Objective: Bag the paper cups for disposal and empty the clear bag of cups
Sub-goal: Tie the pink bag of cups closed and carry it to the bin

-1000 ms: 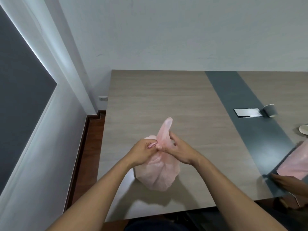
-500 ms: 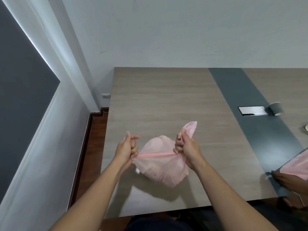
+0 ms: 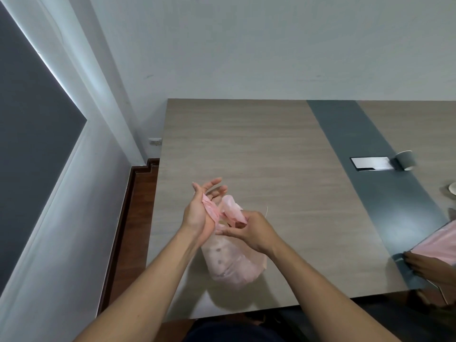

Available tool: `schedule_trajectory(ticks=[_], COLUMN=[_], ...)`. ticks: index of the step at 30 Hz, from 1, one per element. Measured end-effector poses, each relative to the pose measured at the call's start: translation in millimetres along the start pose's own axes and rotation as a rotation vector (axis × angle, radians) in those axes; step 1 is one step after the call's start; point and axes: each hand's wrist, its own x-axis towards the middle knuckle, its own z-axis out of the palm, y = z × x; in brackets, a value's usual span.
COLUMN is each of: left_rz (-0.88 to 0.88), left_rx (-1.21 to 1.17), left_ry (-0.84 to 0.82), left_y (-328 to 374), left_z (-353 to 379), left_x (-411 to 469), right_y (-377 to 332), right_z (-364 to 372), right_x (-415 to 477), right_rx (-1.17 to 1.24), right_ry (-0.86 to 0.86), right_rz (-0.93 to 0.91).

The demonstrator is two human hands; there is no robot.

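A translucent pink plastic bag (image 3: 233,265) with cups dimly showing inside rests on the wooden table (image 3: 259,154) near its front edge. Both hands meet above the bag at its two handle strips. My left hand (image 3: 199,213) has one pink strip against its palm under the thumb, with the fingers spread upward. My right hand (image 3: 251,229) pinches the other strip, which loops up between the hands. A grey paper cup (image 3: 406,160) lies on its side at the far right of the table.
A dark grey band (image 3: 365,169) crosses the table with a silver hatch (image 3: 370,163) set in it. Another person's hand (image 3: 429,267) holds a second pink bag (image 3: 441,245) at the right edge. A white rim (image 3: 452,195) peeks in at the right. The wall and floor lie left.
The hands had pulled the two handle strips apart sideways; now they have come back together above the bag, with the strips crossing between them.
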Motion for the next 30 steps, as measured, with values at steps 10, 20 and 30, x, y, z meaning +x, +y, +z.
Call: schedule_trajectory(ticks=[10, 20, 30], left_rz=[0.074, 0.122, 0.055], left_rx=[0.348, 0.88, 0.249], left_ry=[-0.031, -0.033, 0.136], left_y=[18, -6, -11], left_z=[-2, -11, -29], left_x=[-11, -28, -4], right_y=[-7, -26, -3], right_z=[9, -6, -17], right_x=[5, -1, 6], right_rx=[0.117, 0.25, 0.711], right_ry=[0.143, 0.037, 0.118], right_rz=[0.058, 0.09, 0.233])
